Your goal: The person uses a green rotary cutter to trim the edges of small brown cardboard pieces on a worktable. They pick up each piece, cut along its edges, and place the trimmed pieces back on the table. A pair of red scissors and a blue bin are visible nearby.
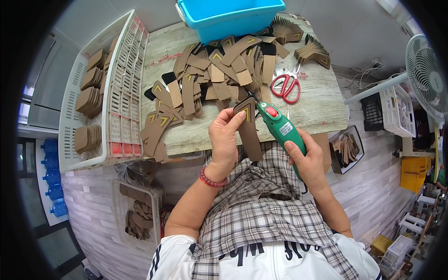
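Note:
My left hand (225, 140) pinches a brown curved strap piece (250, 135) near its top, where a yellow V-shaped mark shows. The strap hangs down past the front edge of the table. In my right hand (307, 161) is a green handheld electric cutter (278, 126) with a red button. Its dark tip lies at the upper edge of the strap; whether they touch I cannot tell. Beyond both hands a heap of similar brown straps (189, 95) covers the middle of the table. Red-handled scissors (291, 88) lie to the right of the heap.
A blue bin (228, 18) stands at the table's back. On the left, a white slatted crate (122, 102) holds stacked brown pieces. Fanned brown bundles (313, 52) lie at the far right. A white fan (423, 70) stands beyond the table, above a floor box (346, 149) of pieces.

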The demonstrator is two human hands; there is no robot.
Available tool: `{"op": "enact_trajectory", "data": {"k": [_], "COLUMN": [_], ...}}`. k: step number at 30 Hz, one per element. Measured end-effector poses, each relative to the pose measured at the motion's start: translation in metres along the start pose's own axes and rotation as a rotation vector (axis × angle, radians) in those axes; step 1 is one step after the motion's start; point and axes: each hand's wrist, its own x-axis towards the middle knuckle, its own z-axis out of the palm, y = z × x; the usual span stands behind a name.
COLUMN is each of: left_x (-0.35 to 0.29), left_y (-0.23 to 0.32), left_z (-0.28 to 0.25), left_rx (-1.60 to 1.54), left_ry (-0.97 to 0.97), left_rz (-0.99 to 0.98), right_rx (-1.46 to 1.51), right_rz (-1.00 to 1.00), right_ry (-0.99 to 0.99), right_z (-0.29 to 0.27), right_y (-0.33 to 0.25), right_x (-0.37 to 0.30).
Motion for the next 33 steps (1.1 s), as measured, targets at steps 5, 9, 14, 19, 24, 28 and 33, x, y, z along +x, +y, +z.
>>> {"op": "enact_trajectory", "data": {"k": [5,9,14,19,24,28,33], "left_x": [0.002,0.007,0.011,0.018,0.023,0.026,0.029], "left_y": [0.012,0.020,0.028,0.037,0.051,0.065,0.076], "left_z": [-0.004,-0.011,-0.017,-0.028,-0.032,-0.036,-0.035], "left_rx": [0.019,0.099,0.254,0.357,0.425,0.491,0.531], "left_ry": [-0.047,-0.104,-0.146,-0.187,-0.253,-0.303,-0.359], "left_rz": [0.003,0.015,0.073,0.082,0.084,0.048,0.027], "right_rx": [-0.005,-0.014,-0.016,-0.042,-0.075,-0.077,-0.102], "right_rz": [-0.018,-0.015,-0.013,-0.025,0.013,-0.028,-0.027], "right_ry": [-0.016,-0.034,-0.065,-0.098,-0.140,-0.160,-0.185], "right_z": [-0.001,-0.002,-0.004,-0.007,-0.011,-0.012,-0.014], "right_y": [-0.001,-0.003,-0.003,0.001,0.001,0.002,0.002], "right_x": [0.001,-0.001,-0.002,-0.003,-0.004,-0.005,-0.005]}}
